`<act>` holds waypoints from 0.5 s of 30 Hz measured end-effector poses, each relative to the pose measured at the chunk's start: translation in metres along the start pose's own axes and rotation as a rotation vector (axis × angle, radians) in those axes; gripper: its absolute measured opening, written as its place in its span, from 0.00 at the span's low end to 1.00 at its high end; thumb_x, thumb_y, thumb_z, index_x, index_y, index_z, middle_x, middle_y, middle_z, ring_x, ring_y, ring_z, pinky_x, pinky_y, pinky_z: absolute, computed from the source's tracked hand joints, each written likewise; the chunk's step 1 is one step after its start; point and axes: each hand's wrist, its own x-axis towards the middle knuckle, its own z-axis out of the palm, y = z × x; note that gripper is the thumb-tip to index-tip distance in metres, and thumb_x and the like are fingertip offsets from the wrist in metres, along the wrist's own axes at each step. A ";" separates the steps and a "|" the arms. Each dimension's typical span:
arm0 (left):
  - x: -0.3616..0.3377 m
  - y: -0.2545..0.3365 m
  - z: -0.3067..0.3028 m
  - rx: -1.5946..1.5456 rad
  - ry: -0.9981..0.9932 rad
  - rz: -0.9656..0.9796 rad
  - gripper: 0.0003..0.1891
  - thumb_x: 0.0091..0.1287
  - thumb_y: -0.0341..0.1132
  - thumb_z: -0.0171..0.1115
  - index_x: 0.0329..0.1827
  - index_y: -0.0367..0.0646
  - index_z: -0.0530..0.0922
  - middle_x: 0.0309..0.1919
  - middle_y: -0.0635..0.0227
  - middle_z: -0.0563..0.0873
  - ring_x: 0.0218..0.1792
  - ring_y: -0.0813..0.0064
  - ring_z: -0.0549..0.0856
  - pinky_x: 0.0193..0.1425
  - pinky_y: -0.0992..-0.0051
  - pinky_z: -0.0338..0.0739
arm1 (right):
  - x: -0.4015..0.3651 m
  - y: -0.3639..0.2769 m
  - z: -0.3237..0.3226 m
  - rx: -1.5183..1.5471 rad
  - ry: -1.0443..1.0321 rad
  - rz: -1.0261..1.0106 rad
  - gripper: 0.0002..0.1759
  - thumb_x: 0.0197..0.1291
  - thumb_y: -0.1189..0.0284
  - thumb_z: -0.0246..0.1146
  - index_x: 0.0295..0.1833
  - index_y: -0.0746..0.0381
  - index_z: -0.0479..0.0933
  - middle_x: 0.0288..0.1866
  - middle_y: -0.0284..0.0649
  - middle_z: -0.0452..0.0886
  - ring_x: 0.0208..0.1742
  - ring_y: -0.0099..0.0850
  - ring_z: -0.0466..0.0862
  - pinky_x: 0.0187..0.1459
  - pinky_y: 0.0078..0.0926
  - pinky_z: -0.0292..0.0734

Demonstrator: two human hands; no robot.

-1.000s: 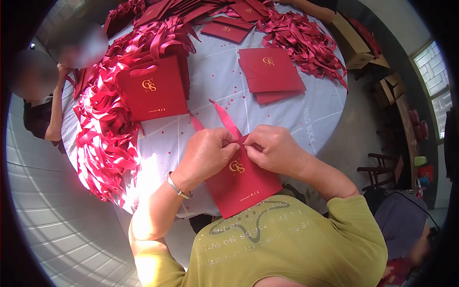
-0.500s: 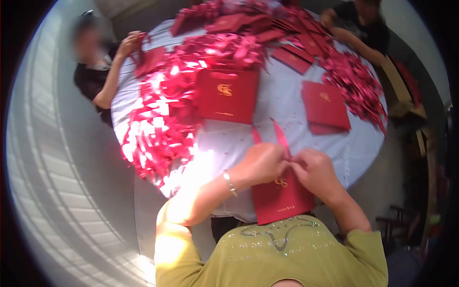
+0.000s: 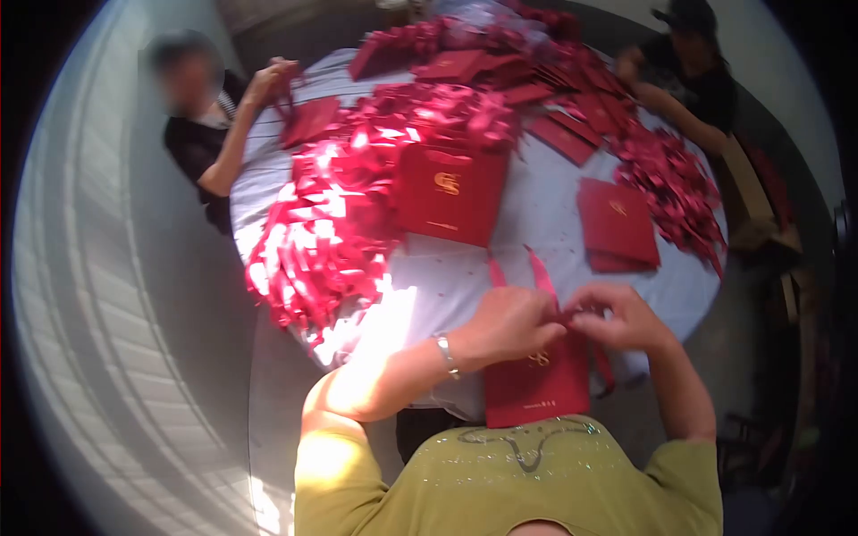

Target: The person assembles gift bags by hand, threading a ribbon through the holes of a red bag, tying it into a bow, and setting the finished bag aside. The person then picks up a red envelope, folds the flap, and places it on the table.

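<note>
A red paper gift bag with gold lettering leans against my front at the near table edge. Pink-red ribbon rises from its top in two strands. My left hand is closed on the ribbon at the bag's upper edge, thumb and fingers pinched. Close beside it, my right hand pinches ribbon between thumb and index finger. A darker ribbon end hangs below the right hand, along the bag's side. The fingers hide the exact spot where the ribbon is gripped.
On the white-covered round table, a standing red bag fronts a big heap of ribboned bags. Flat bags are stacked at right beside another ribbon pile. A person works at left, another at right.
My right hand has drawn slightly away from the left, and a ribbon end now hangs beneath it. The view has shifted a little, so the table things appear lower and rightward.
</note>
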 end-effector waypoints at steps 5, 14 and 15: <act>-0.004 0.009 0.013 0.126 0.142 0.050 0.14 0.58 0.44 0.75 0.35 0.43 0.83 0.26 0.58 0.86 0.29 0.57 0.87 0.31 0.62 0.79 | 0.027 0.001 -0.021 -0.009 -0.288 0.105 0.09 0.67 0.74 0.62 0.47 0.66 0.83 0.37 0.37 0.87 0.38 0.23 0.86 0.42 0.25 0.82; -0.013 0.017 0.021 0.293 0.227 0.191 0.15 0.57 0.42 0.76 0.34 0.43 0.80 0.25 0.62 0.85 0.25 0.59 0.85 0.27 0.64 0.77 | 0.073 0.006 -0.018 0.123 -0.658 0.522 0.09 0.61 0.72 0.70 0.47 0.59 0.85 0.34 0.28 0.84 0.32 0.19 0.79 0.33 0.21 0.72; -0.014 0.019 0.022 0.300 0.220 0.200 0.14 0.57 0.41 0.76 0.34 0.43 0.79 0.25 0.62 0.85 0.25 0.59 0.85 0.27 0.63 0.77 | 0.076 0.007 -0.018 0.160 -0.725 0.624 0.09 0.59 0.71 0.72 0.46 0.57 0.85 0.32 0.25 0.82 0.30 0.17 0.76 0.31 0.19 0.68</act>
